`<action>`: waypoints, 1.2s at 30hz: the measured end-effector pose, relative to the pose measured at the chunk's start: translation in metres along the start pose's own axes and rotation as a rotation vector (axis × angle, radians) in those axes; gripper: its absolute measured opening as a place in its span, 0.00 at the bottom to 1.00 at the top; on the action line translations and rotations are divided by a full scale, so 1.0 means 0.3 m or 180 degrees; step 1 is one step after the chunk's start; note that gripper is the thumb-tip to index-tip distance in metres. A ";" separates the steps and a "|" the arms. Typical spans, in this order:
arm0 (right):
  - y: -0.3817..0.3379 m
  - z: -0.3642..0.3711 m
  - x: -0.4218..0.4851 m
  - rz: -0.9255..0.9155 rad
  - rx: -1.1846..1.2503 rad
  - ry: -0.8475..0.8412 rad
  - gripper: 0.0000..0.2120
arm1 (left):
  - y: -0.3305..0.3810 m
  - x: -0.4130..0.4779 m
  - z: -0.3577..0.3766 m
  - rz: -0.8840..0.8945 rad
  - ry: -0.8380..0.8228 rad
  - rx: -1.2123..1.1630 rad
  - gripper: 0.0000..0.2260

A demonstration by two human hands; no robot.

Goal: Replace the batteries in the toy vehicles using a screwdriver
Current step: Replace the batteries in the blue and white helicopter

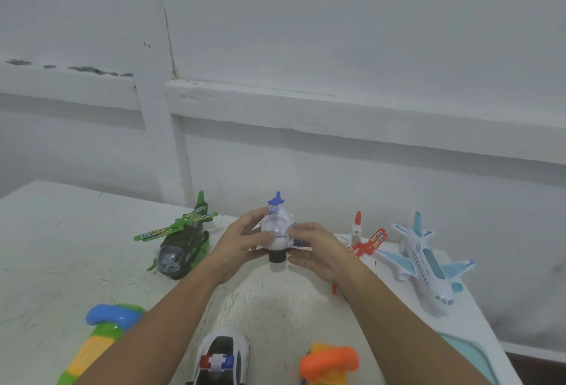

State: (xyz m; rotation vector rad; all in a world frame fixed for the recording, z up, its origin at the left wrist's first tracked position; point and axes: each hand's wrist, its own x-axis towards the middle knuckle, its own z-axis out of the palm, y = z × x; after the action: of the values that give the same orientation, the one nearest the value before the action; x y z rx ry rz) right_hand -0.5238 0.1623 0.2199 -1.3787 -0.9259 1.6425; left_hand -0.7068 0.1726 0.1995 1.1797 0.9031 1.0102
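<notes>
Two-handed grasp on white-blue toy heli (pixel 277 231)
L hand (pixel 235 243) at its 9 o'clock; R hand (pixel 318 250) at 3; fingers curled round body.

Table (pixel 61 231): white, rough painted top, scuffed. Wall (pixel 337 17) behind: white, with a horizontal ledge (pixel 337 109) crossed by a vertical strip (pixel 153 127). Dark chipped marks (pixel 85 69) along the ledge's left part. Pale teal tray (pixel 471 360) lies at the table's near right edge, partly cut off by the frame.
</notes>
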 end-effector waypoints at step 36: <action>-0.013 0.046 -0.066 -0.0913 -0.1878 0.0467 0.22 | -0.014 -0.057 -0.052 0.0267 0.0624 0.1697 0.34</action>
State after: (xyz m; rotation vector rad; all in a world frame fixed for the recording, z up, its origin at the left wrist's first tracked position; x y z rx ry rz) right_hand -0.5349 0.1454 0.2338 -1.6251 -1.5160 1.0743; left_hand -0.7260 0.1607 0.1933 1.5895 1.3415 0.9936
